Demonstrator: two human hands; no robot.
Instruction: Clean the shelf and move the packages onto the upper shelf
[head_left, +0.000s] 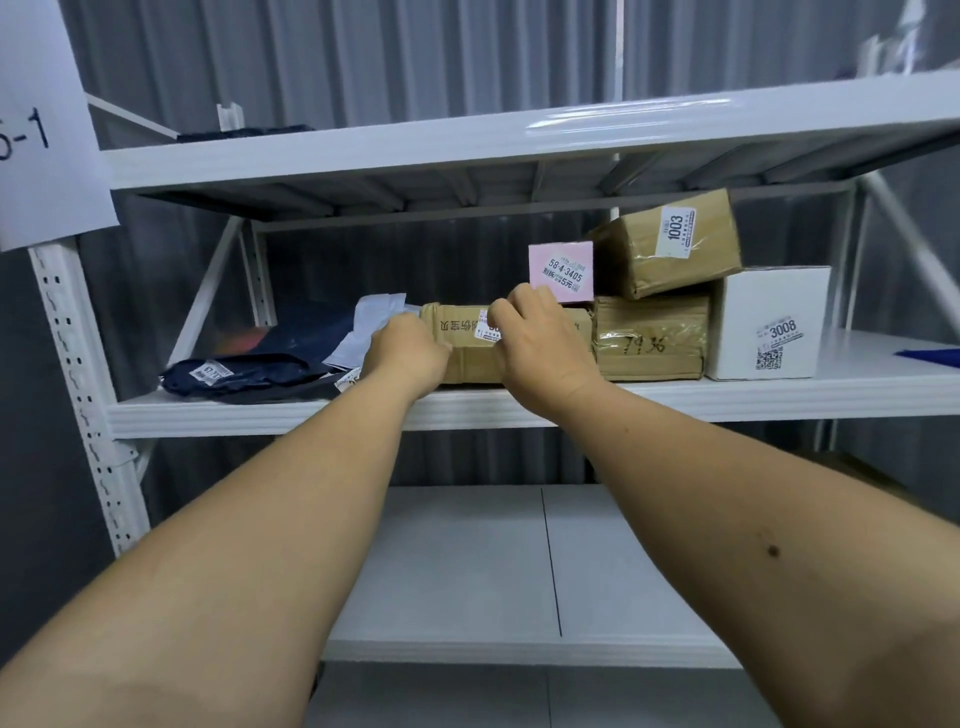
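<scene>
Both hands grip one brown cardboard box (519, 338) near the middle of the middle shelf (311, 410), close to its front edge. Left hand (410, 348) is curled round the box's left end; right hand (540, 338) has its fingers hooked over the top edge, thumb side on the front face. Fingertips are hidden behind the box, so depth of hold cannot be told.

Step in hand, as judged: taking up this box for transfer to the upper shelf (467, 145). Most packages are not yet moved.

Next move calls for a pull toward the front edge, then a lift clear of the upper shelf's front lip.

Left to right on the middle shelf: dark blue mailer bags (249, 369) at the left end, a grey-white mailer (374, 312) touching the held box's left side. A small pink box (561, 270) sits at the held box's back right and may tip or ride along. Just right, a taped brown box (649, 338) touches it, with a tilted brown box (670, 244) resting on top. A white box (769, 322) stands further right.

A dark cloth-like item (244, 132) lies at the upper shelf's left end.
</scene>
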